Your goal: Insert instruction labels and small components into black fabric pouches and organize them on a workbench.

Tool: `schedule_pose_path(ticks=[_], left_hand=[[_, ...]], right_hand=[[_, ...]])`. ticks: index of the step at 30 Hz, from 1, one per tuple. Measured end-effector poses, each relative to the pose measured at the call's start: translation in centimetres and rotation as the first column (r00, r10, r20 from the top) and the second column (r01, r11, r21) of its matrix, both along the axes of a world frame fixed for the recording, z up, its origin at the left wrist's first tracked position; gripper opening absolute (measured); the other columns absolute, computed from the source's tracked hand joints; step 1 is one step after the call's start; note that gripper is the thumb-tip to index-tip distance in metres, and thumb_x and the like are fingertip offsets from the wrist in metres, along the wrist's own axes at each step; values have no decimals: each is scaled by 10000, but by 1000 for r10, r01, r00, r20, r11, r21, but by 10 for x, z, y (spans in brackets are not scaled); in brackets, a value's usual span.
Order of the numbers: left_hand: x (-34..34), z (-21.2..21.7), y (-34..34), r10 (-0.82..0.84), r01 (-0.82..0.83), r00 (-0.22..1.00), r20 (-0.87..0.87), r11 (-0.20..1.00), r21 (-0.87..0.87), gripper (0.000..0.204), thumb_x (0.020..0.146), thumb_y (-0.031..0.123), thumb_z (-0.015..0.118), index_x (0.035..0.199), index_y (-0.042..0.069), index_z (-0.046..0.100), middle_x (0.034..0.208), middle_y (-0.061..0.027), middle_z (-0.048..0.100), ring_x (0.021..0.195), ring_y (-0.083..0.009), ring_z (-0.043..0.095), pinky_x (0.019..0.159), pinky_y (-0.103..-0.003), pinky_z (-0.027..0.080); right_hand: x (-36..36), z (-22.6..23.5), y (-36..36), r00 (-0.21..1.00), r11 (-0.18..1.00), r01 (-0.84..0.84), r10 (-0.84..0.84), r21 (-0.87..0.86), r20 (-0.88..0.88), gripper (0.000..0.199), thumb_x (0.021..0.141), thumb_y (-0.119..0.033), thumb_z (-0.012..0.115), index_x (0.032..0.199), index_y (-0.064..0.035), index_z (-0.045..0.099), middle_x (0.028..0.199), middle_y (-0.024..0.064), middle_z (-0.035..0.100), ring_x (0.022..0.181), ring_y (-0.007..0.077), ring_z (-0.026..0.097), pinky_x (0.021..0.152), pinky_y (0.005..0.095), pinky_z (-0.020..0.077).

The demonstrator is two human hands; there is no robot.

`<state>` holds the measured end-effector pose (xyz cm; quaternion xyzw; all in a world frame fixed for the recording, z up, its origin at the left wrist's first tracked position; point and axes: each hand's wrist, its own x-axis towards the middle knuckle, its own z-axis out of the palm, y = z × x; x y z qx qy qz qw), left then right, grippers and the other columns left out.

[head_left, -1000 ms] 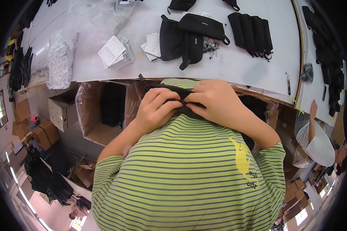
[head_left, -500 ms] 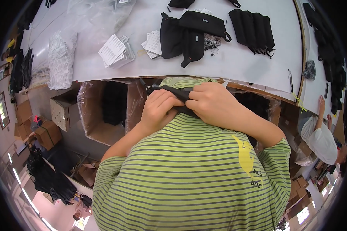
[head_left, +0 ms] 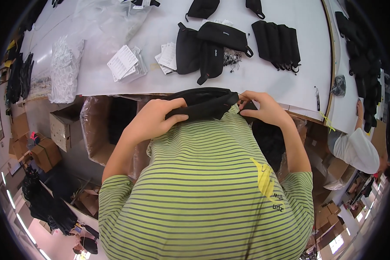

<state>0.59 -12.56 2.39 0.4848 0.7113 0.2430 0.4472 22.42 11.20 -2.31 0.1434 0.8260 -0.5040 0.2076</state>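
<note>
A black zip pouch (head_left: 203,102) lies across my front at the table's edge, its long mouth gaping upward. My left hand (head_left: 154,119) is closed on its left end, thumb and fingers pinching the near wall. At the other end, my right hand (head_left: 266,108) is closed on a black strap or loop, with its fingertips partly hidden. Just beyond on the table, a black pouch (head_left: 224,34) rests over another upright-lying pouch (head_left: 187,54). Beside them is a small heap of thin black cords (head_left: 232,60).
Several black pouches (head_left: 276,45) lie in a row at the right. Stacks of white printed cards (head_left: 125,63) and a bundle of white packets (head_left: 66,71) sit to the left. Under the table stands a plastic-lined carton (head_left: 92,130). A person in white (head_left: 357,149) works at the far right.
My hands have moved apart, the right one going rightward to the pouch's end. The pouch, bunched between both hands before, is now spread with its mouth open.
</note>
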Motion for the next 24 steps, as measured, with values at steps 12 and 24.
schedule_pose_path(ticks=[12, 24], left_hand=[[-17, -11, 27, -316, 349, 931, 185, 919, -184, 281, 852, 213, 574, 1036, 12, 642, 952, -119, 605, 848, -261, 585, 763, -337, 458], [-14, 10, 46, -285, 280, 958, 21, 924, -259, 288, 930, 262, 491, 1134, 75, 572, 726, -159, 631, 677, -318, 607, 662, -389, 472]], right_hand=[[66, -38, 24, 651, 587, 755, -725, -292, 225, 153, 729, -54, 742, 855, 12, 687, 790, 52, 684, 745, 109, 626, 768, 246, 483], [47, -26, 49, 174, 165, 755, -984, -635, -48, 144, 803, -82, 703, 850, -54, 571, 748, 38, 619, 593, 94, 561, 543, 225, 419]])
